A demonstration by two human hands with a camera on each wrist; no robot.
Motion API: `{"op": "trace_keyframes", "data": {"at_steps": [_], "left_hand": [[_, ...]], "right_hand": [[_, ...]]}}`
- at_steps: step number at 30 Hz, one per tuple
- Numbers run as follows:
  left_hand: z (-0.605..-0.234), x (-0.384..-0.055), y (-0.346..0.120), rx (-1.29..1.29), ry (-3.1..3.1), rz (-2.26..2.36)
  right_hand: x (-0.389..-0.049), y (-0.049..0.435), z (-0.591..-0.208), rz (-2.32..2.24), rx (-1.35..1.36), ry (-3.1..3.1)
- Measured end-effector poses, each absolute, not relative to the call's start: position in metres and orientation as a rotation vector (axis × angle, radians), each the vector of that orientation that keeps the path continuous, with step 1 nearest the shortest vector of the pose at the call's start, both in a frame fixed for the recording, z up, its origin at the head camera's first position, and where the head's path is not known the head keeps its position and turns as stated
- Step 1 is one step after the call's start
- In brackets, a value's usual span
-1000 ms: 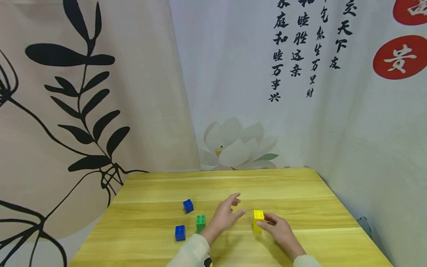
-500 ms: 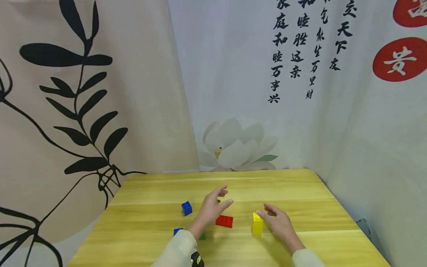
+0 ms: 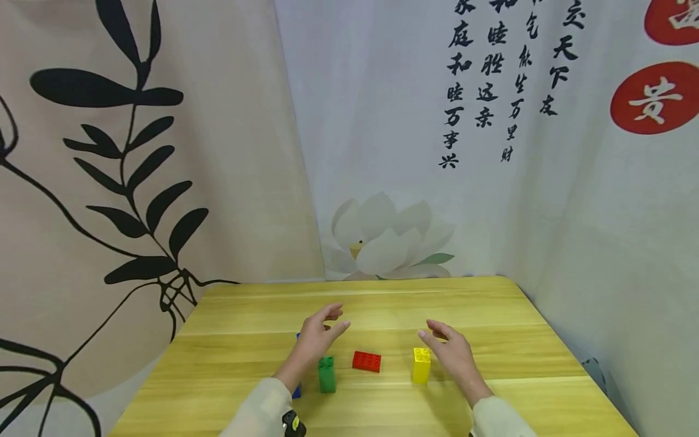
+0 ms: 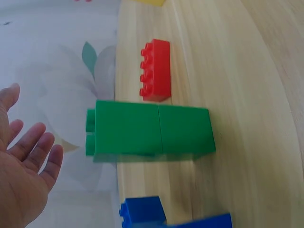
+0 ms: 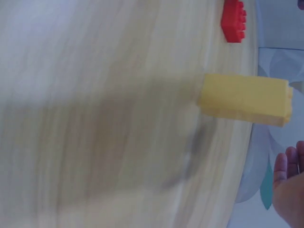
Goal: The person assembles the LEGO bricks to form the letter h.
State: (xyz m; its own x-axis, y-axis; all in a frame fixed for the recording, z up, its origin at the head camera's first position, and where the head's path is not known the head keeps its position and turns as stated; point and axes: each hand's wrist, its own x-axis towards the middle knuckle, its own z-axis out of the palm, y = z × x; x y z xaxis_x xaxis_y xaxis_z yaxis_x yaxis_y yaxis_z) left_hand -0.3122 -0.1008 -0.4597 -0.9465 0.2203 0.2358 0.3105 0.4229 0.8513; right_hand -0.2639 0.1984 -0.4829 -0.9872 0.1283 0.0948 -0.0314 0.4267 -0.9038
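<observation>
My left hand (image 3: 318, 332) hovers above the table with relaxed fingers and holds nothing. Below it to the right stands a green block stack (image 3: 327, 375), which the left wrist view shows as two green bricks (image 4: 152, 130) joined end to end. A red toy brick (image 3: 366, 362) lies flat on the table between the hands. Upright beside my right hand (image 3: 452, 353) stands a yellow block (image 3: 421, 365); the hand is raised behind and right of it, apart, its fingers loosely bent around nothing. In the left wrist view a blue brick (image 4: 145, 210) sits past the green stack.
The wooden table (image 3: 519, 340) reaches back to a printed curtain (image 3: 393, 152) with leaf, lotus and character patterns. A second blue brick (image 4: 209, 222) shows at the bottom of the left wrist view. My left forearm partly covers the blue bricks in the head view.
The right hand has let go of the yellow block and lifted away from it. My left hand has moved left, uncovering the red brick and the green stack.
</observation>
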Motion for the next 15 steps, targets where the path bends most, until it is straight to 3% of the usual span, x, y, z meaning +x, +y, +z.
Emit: {"op": "trace_keyframes", "data": {"at_steps": [15], "left_hand": [[-0.466,-0.306,-0.132,-0.398,-2.562,-1.602]], "right_hand": [[-0.272,0.163,-0.46,1.696,0.054,-2.419]]}}
